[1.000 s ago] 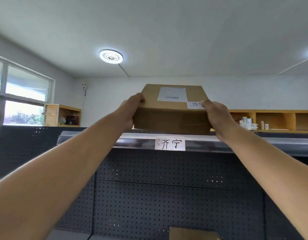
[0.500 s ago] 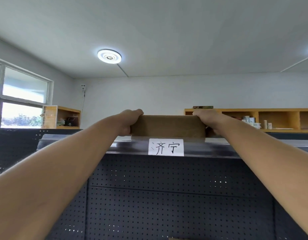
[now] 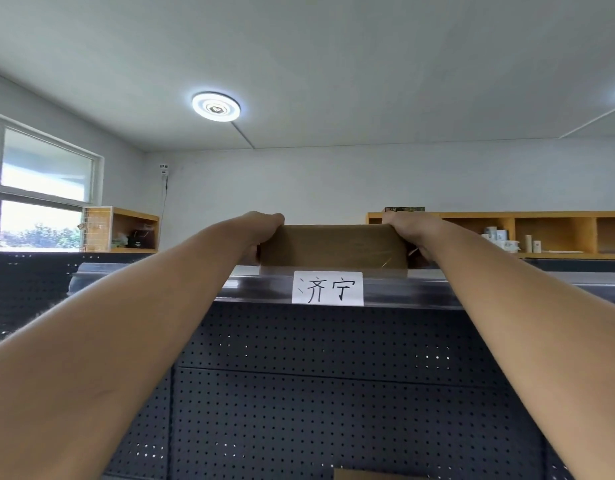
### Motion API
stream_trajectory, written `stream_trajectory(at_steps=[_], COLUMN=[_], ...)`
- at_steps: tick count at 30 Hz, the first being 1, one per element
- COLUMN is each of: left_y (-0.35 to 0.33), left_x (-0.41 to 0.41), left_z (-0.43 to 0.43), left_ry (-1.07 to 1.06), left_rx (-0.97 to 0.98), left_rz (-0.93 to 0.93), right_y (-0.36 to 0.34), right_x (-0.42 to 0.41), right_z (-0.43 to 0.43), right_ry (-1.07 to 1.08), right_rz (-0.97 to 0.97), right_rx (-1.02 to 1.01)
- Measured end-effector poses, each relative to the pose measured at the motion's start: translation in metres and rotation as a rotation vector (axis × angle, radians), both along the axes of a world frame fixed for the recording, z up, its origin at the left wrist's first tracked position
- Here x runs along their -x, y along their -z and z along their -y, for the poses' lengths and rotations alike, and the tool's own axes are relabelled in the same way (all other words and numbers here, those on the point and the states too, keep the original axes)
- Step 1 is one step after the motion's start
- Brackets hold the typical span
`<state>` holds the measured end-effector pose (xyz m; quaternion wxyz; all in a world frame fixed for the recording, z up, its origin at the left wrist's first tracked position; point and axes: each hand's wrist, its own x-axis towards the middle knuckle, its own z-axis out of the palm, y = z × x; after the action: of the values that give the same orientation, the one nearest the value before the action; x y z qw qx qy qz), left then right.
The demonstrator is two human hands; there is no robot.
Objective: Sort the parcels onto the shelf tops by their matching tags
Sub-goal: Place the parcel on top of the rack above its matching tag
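Both bare forearms stretched up and forward, converging. Left hand (image 3: 261,230) and right hand (image 3: 408,226) curled over the top corners of the brown parcel (image 3: 333,245), gripping it between them. Parcel flat on the shelf top (image 3: 420,289), directly above the handwritten tag (image 3: 327,288).

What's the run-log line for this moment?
step: placing | parcel: flat on shelf top, above tag 济宁 | left hand: gripping left end | right hand: gripping right end | release: not yet

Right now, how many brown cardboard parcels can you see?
2. One brown cardboard parcel sits on the shelf top between both hands; another cardboard piece peeks in at the bottom edge. Others may be hidden.
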<state>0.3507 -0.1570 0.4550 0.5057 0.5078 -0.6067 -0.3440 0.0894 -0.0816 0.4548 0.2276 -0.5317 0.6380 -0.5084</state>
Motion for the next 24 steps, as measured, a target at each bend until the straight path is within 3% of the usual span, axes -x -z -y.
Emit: stream_trajectory(at_steps=[3, 9, 14, 18, 24], left_y=[-0.003, 0.008, 0.05, 0.089, 0.136], left_x=[0.0, 0.001, 0.006, 0.012, 0.001], left_z=[-0.003, -0.031, -0.084, -0.128, -0.169], left_ry=[-0.147, -0.328, -0.338, -0.31, -0.315], left_rx=[0.149, 0.529, 0.906, 0.962, 0.986], left_rz=[0.245, 0.513, 0.544, 0.555, 0.588], right_y=[0.001, 0.015, 0.051, 0.089, 0.133], right_x=[0.0, -0.002, -0.016, -0.032, -0.042], right_z=[0.001, -0.013, -0.048, -0.07, -0.109], right_ry=[0.061, 0.266, 0.288, 0.318, 0.269], right_rz=[-0.033, -0.484, -0.799, -0.97, -0.952], right_rx=[0.041, 0.343, 0.624, 0.792, 0.892])
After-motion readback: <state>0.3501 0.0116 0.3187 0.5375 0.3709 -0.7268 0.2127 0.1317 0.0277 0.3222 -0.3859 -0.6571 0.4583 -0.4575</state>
